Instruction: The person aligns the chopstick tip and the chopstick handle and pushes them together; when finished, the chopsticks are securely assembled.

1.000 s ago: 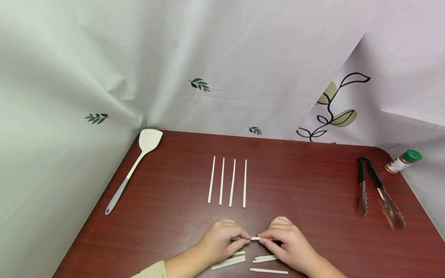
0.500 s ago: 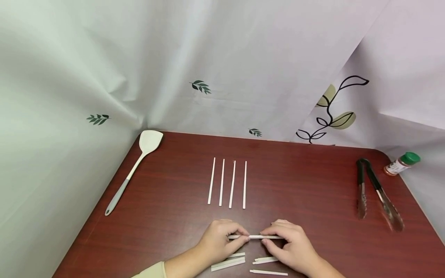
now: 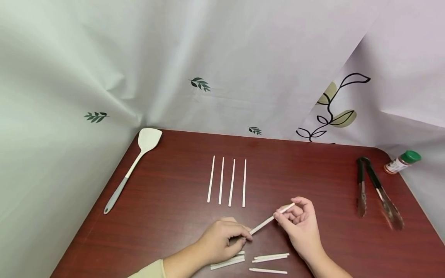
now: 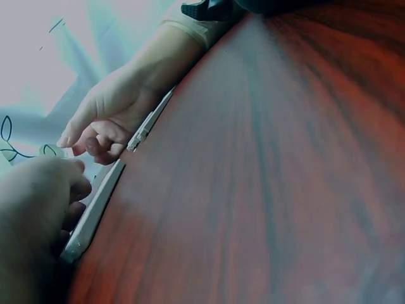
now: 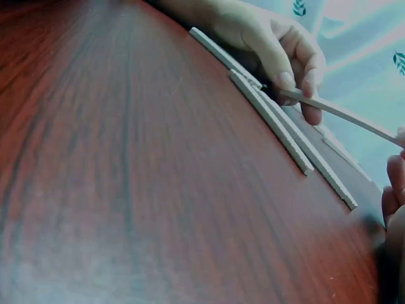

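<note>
The fingers of my left hand [image 3: 222, 238] pinch one end of a white stick [image 3: 264, 224], those of my right hand [image 3: 305, 229] grip it toward the other, near shorter pieces [image 3: 269, 271] on the table [image 3: 313, 181].

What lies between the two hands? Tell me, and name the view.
A white stick spans from the left hand to the right hand, as the head and right wrist views show.

A pale yellow-green sleeve [image 3: 150, 270] ends behind the left fingers [image 3: 240, 231]; behind the right fingers [image 4: 77, 128], a light cuff [image 4: 187, 31] and black fitting [image 4: 210, 9].
</note>
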A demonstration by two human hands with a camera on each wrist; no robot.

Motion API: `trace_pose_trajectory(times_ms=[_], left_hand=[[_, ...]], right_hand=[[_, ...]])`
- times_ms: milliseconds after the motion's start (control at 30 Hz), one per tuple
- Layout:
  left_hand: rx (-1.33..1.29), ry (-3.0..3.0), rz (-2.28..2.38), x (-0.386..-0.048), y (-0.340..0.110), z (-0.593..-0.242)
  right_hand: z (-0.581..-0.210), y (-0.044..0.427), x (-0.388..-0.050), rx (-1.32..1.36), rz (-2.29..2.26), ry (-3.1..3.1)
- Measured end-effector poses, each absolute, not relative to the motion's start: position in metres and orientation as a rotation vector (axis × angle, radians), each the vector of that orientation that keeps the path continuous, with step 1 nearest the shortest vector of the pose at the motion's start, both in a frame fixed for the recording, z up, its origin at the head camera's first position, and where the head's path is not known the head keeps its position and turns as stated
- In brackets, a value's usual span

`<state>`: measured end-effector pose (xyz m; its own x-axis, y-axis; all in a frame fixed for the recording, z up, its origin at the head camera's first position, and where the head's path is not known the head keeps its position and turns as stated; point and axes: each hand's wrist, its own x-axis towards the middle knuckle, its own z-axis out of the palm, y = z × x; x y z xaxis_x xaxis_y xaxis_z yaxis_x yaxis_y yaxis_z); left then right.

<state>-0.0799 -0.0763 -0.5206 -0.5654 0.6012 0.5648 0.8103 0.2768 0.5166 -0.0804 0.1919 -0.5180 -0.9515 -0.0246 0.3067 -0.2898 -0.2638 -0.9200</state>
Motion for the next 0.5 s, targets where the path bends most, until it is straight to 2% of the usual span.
trace_pose_trajectory(times_ms=[300,500], left_hand=[[-1.386,-2.289,-0.989,-0.084,-0.077,-0.520],[-1.407,-2.241,-0.805,-0.089,-0.070,-0.519]], right_hand=[[-0.518,0.187,-0.095,0.393,2.085,-2.000],[-0.520,0.186,-0.114,0.422,1.499,-2.285]])
